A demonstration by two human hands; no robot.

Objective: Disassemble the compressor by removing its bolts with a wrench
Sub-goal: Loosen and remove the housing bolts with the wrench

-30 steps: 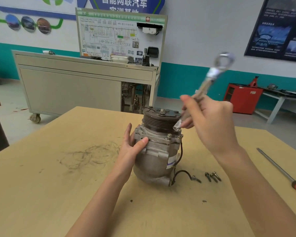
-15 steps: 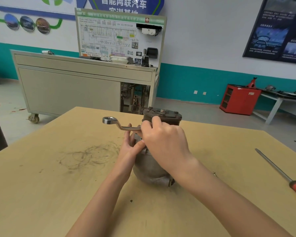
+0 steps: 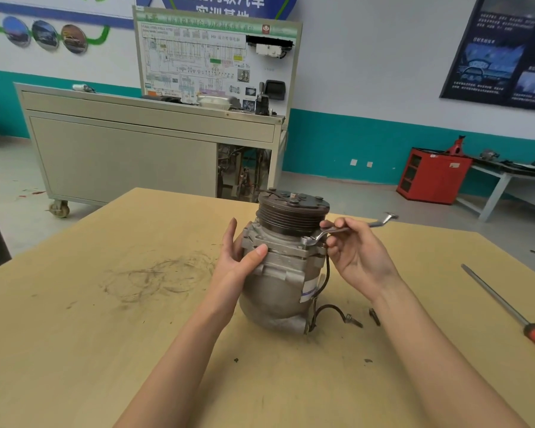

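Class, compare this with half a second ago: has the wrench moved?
Yes. The wrench has swung round: its free end pointed left of the compressor, now right, held by the right hand.

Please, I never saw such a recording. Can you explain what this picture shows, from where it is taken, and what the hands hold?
No robot here: a person works with bare hands, and the camera sits on the person's head, looking down. The left hand holds a grey compressor standing on the wooden table. The right hand pinches a wrench whose ring end rests at the compressor's flange. Loose bolts and a red-handled screwdriver lie on the table to the right.
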